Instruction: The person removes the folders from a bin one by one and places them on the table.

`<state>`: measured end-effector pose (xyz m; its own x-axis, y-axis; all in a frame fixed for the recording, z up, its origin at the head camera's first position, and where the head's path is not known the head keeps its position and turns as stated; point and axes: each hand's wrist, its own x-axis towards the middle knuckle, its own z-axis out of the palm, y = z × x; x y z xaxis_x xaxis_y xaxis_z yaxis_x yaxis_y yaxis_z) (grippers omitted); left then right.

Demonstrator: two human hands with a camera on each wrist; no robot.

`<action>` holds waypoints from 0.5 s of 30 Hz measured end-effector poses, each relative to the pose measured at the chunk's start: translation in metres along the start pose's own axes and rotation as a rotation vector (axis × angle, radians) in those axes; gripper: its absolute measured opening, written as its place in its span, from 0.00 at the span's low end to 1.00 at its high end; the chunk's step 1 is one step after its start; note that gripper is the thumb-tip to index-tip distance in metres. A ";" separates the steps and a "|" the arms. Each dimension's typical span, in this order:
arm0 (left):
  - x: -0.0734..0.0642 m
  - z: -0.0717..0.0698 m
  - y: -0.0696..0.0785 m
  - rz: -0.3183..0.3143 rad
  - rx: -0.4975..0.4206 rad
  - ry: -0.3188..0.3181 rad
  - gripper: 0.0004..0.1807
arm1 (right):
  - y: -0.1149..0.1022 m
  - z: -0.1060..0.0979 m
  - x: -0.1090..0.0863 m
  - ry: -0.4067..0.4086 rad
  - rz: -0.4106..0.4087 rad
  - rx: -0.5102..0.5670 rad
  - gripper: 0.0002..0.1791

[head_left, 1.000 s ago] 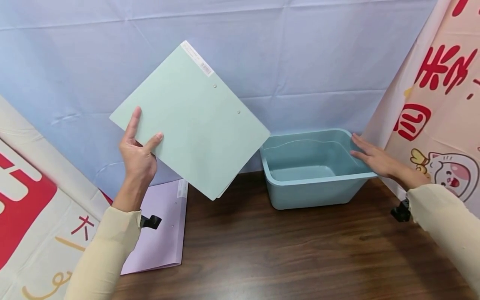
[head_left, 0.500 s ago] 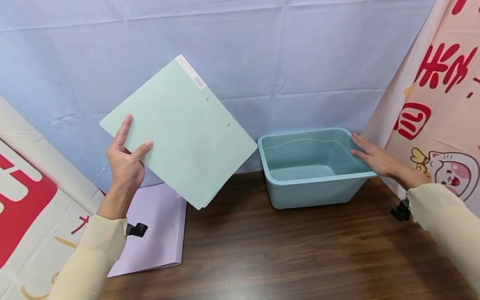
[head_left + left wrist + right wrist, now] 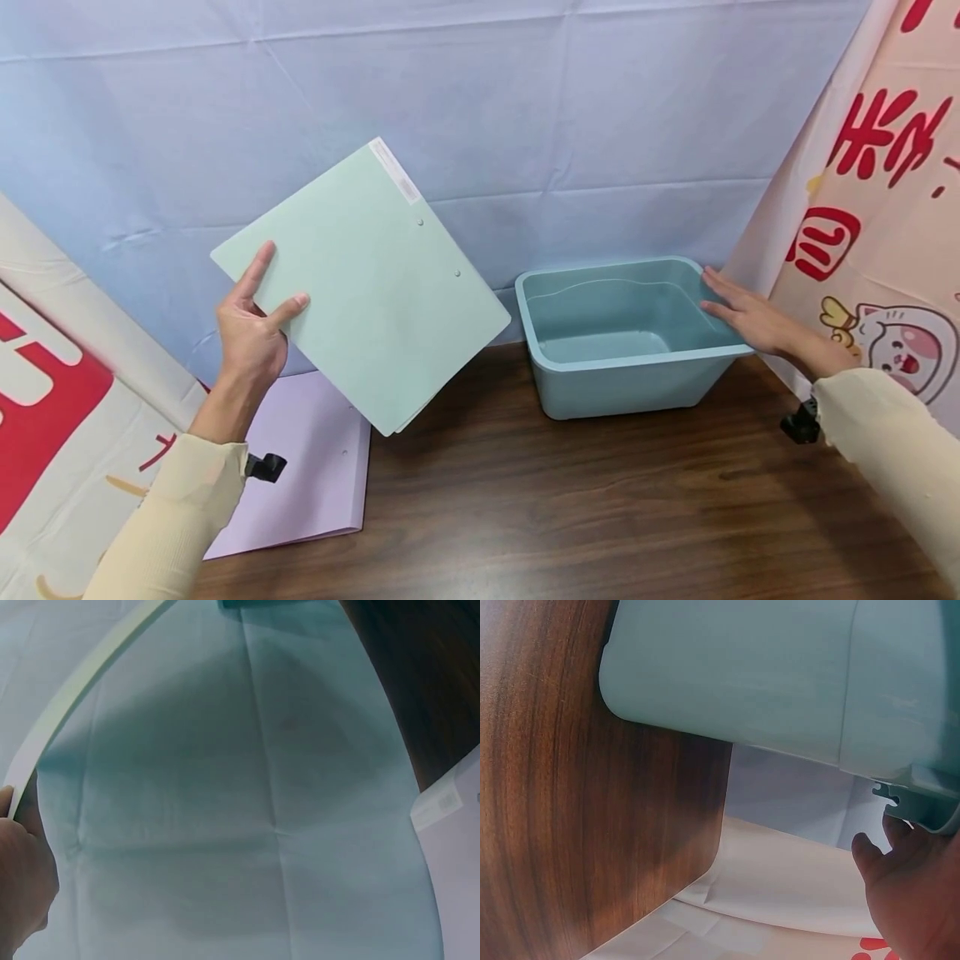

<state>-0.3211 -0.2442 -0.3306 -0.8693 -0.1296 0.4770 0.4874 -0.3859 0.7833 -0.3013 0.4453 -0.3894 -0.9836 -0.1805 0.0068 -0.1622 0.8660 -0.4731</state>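
My left hand [image 3: 255, 337] pinches the left edge of a pale green file folder [image 3: 375, 292], thumb and one finger visible on its face. The folder is raised, tilted with one corner down, its white label and two rivets facing me. In the left wrist view, part of the left hand [image 3: 26, 877] holds the folder's edge [image 3: 56, 712]. My right hand [image 3: 753, 317] rests on the right rim of a blue-green plastic basin [image 3: 626, 387], fingers fairly straight. From the right wrist, the hand [image 3: 915, 892] touches the rim below the basin's wall [image 3: 735, 675].
A lilac file folder [image 3: 315, 467] lies on the brown wooden table [image 3: 525, 500], partly behind the left forearm. Pale blue cloth [image 3: 465, 83] hangs behind. Printed cloths stand at the left [image 3: 45, 433] and right [image 3: 862, 217].
My left hand has lowered the green folder and drawn it slightly left, away from the basin, with a slight turn. The right hand and basin stay where they were.
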 end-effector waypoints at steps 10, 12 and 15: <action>-0.003 -0.006 -0.010 -0.060 0.004 -0.068 0.46 | 0.001 0.003 -0.001 0.010 -0.008 0.019 0.42; -0.004 -0.008 -0.011 -0.072 0.016 -0.083 0.47 | 0.001 0.002 -0.001 0.006 -0.005 0.018 0.42; -0.004 -0.009 -0.013 -0.090 0.033 -0.108 0.47 | 0.001 0.002 0.000 0.001 -0.001 0.015 0.42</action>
<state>-0.3248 -0.2470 -0.3469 -0.8966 0.0040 0.4429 0.4116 -0.3615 0.8366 -0.3009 0.4458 -0.3915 -0.9835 -0.1807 0.0079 -0.1616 0.8586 -0.4865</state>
